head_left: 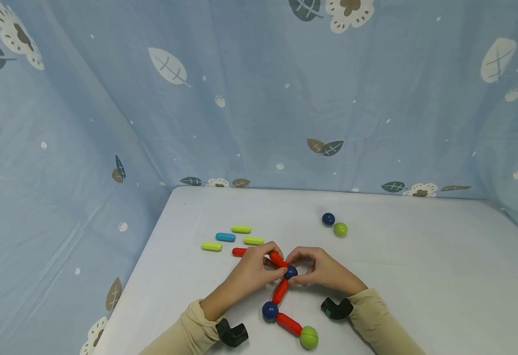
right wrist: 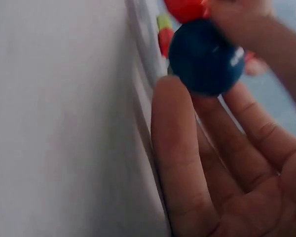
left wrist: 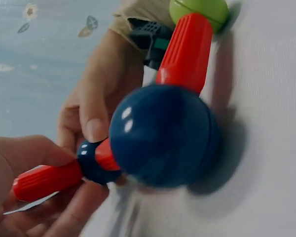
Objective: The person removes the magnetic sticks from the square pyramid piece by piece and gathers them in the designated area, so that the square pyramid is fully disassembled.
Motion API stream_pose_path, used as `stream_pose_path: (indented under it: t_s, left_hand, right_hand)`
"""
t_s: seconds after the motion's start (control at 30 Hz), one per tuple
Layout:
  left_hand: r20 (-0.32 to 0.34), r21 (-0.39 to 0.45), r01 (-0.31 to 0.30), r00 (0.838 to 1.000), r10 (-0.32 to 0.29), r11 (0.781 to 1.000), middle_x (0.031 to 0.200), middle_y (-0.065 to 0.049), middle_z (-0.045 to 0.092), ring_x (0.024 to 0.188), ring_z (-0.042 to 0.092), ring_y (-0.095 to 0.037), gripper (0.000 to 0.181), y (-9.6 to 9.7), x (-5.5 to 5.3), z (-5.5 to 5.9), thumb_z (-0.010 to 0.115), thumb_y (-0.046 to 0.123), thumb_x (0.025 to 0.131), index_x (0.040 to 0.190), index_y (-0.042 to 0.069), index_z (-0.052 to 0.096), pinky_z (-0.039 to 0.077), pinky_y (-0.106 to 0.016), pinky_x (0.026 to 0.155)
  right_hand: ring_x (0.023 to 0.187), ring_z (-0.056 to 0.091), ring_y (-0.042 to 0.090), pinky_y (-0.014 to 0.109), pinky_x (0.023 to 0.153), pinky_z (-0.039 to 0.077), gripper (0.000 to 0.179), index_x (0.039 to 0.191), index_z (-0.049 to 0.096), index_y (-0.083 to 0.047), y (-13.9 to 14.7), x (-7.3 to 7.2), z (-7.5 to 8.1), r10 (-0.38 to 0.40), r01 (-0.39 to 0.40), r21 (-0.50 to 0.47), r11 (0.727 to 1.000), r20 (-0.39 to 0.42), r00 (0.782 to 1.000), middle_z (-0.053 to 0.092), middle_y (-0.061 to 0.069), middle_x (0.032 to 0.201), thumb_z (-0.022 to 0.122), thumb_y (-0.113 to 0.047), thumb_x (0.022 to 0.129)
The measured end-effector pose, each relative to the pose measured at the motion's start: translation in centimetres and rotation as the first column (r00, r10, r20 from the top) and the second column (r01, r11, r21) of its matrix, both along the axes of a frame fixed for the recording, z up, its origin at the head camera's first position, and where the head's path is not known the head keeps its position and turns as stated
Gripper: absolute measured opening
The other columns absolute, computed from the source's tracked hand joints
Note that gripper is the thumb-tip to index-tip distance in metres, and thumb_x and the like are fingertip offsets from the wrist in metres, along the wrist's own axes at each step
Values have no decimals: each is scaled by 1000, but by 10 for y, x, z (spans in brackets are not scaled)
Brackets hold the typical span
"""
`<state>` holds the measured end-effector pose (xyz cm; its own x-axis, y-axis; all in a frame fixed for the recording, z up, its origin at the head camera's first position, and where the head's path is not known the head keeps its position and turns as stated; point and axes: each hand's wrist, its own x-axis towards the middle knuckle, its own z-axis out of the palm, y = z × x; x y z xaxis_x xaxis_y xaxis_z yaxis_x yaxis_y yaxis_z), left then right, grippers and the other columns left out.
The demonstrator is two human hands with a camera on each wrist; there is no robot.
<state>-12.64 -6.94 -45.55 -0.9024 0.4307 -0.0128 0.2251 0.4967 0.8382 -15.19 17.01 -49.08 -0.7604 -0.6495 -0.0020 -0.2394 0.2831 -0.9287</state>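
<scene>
My left hand [head_left: 252, 268] pinches a grooved red rod [head_left: 278, 259] between thumb and fingers. One end of that rod meets a blue ball [head_left: 291, 272], which the fingers of my right hand [head_left: 323, 270] grip from the other side. From this ball a second red rod [head_left: 280, 292] runs down to another blue ball [head_left: 270, 311]. A third red rod [head_left: 289, 324] joins that one to a green ball [head_left: 309, 337]. Close up in the left wrist view, the lower blue ball [left wrist: 163, 136] hides part of the joint. The right wrist view shows the gripped ball [right wrist: 204, 59] at my fingertips.
Left of the hands lie several lime rods [head_left: 212, 246], a light-blue rod [head_left: 225, 237] and a red rod [head_left: 238, 252]. Farther back sit a loose blue ball [head_left: 328, 219] and a green ball [head_left: 340, 230]. A patterned blue curtain [head_left: 259, 98] borders the white table [head_left: 418, 276].
</scene>
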Motion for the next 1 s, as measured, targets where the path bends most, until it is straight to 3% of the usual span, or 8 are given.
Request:
stream_pose_path:
  t_s: [0.13,0.4,0.73,0.87,1.0]
  left_hand:
    - [-18,-82,29,999,-31,996,90,8,71,75,60,-7,16,-3,-3,5,82,20,87,93,22,68,49,-21,62]
    - [-154,-297,82,979,-132,951,88,11,73,89,60,-9,15,-6,-5,8,89,19,81,91,21,79,47,-24,81]
    - [-158,-343,98,974,-160,934,82,12,71,77,54,-3,14,-6,-2,9,88,18,82,92,20,79,45,-23,77]
    - [-192,-359,67,971,-144,931,85,11,72,80,56,-4,13,-11,-3,10,88,17,82,92,20,79,48,-24,78]
    - [-284,-354,-27,956,-80,935,89,10,74,83,57,-7,14,-15,-6,11,89,17,81,91,21,79,50,-24,77]
  right_hand:
    - [96,65,7,25,66,58,28,114,74,-17,-1,1,-2,3,-3,3,1000,-2,1000,74,4,112,84,-20,87]
    - [94,67,4,22,64,56,28,117,77,-15,2,-1,-5,45,-46,-37,998,-21,999,77,5,113,82,-19,89]
    - [95,65,4,23,64,57,27,116,78,-18,1,-1,-8,52,-53,-24,998,-41,998,77,1,112,82,-21,89]
    - [94,65,4,21,64,56,27,114,78,-16,5,-2,-8,45,-46,-15,999,-42,998,77,1,111,84,-20,88]
    - [93,65,4,20,62,54,27,113,78,-15,9,-4,-9,37,-37,-12,999,-46,998,77,1,111,84,-20,87]
